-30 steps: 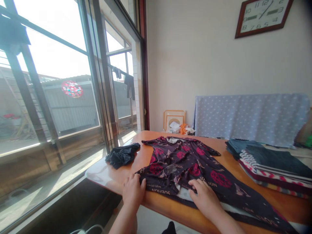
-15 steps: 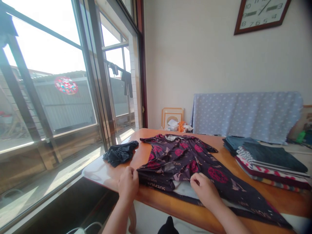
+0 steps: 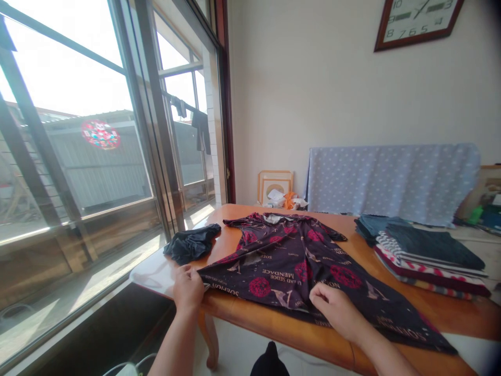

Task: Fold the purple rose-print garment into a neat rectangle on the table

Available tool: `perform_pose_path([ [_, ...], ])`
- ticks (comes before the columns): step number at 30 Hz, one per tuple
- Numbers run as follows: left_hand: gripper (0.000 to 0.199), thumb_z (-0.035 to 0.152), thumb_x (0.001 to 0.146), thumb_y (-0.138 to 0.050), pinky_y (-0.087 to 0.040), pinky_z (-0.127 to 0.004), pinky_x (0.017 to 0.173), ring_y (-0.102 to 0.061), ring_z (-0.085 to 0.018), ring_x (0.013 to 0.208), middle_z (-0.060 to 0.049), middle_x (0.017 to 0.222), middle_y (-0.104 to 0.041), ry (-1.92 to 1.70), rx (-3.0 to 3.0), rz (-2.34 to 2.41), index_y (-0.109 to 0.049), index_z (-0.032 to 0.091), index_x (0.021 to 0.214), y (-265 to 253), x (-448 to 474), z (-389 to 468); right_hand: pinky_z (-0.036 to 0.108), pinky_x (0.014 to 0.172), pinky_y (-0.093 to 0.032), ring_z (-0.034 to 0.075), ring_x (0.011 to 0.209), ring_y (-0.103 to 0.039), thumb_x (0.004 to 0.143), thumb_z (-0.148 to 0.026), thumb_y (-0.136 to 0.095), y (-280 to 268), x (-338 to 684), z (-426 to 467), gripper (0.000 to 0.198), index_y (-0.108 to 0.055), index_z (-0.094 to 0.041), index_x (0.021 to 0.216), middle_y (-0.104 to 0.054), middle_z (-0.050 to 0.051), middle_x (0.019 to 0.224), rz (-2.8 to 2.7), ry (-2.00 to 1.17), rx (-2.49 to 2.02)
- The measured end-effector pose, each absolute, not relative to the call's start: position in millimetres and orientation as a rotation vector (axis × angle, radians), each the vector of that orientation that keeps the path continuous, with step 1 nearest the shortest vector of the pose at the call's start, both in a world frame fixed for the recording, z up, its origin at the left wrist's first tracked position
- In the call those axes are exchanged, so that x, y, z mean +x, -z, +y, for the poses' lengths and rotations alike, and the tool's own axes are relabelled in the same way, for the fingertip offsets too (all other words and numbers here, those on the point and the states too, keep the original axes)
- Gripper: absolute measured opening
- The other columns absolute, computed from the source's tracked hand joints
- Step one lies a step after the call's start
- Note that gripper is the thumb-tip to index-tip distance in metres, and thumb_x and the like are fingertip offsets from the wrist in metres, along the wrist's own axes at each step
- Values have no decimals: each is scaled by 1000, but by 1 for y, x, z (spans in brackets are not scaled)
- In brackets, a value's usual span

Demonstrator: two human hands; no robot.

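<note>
A dark dress (image 3: 285,261) with pink round prints and pale lettering lies spread over the wooden table (image 3: 230,308), its neckline at the far side and its hem toward me. My left hand (image 3: 188,288) is closed on the hem's left corner, pulling it out past the table's left front part. My right hand (image 3: 332,305) is closed in a pinch on the dress near the middle of the hem, at the front edge. The dress fabric slopes fairly flat between both hands, with some creases in the upper part.
A crumpled black garment (image 3: 191,243) lies at the table's left. On the right stands a stack of folded clothes (image 3: 430,261). Behind are a polka-dot cloth (image 3: 391,177) and picture frames (image 3: 275,187). A large window (image 3: 97,156) runs along the left.
My left hand has moved left and slightly down with the hem corner, drawing the dress wider. Folds in the lower front have smoothed, and the pale inside near my right hand is now covered.
</note>
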State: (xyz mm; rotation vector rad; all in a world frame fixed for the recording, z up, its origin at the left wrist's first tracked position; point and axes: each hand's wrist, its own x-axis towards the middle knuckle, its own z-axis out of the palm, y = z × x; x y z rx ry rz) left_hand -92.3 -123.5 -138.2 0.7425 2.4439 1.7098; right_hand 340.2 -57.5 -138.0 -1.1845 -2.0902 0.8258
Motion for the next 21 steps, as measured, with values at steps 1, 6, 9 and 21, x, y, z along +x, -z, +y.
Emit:
perform_pose_path([
  [1,21,31,84,-64,-52,-43,88,-70,-29,93,-9,89,-71,-1754,710,2403,-60,21,101,137,-93,-120,27,68,-39,16,70,-50,89,-34,-50,139,345,-55,22,-58,-21,73,-57,-3,70,-2066,-810,-1190],
  [6,30,27,88,-56,-58,-32,72,-72,-20,77,-8,87,-71,-1922,564,2176,-56,15,116,126,-100,-101,27,68,-41,16,70,-51,91,-46,-49,148,372,-41,30,-59,-22,76,-56,-3,70,-1975,-741,-1266],
  [9,36,29,86,-57,-58,-35,73,-71,-21,78,-9,89,-70,-1954,523,2171,-56,13,119,121,-98,-104,27,67,-41,17,69,-53,91,-50,-47,154,388,-38,34,-61,-22,78,-59,-2,70,-1918,-705,-1338],
  [21,20,32,94,-49,-48,-37,91,-63,-24,98,-7,100,-69,-1268,2110,1904,-66,23,102,129,27,-136,32,80,-45,22,89,-64,87,-34,-48,145,437,-67,23,-68,-25,91,-71,3,91,-1990,-388,-1502],
])
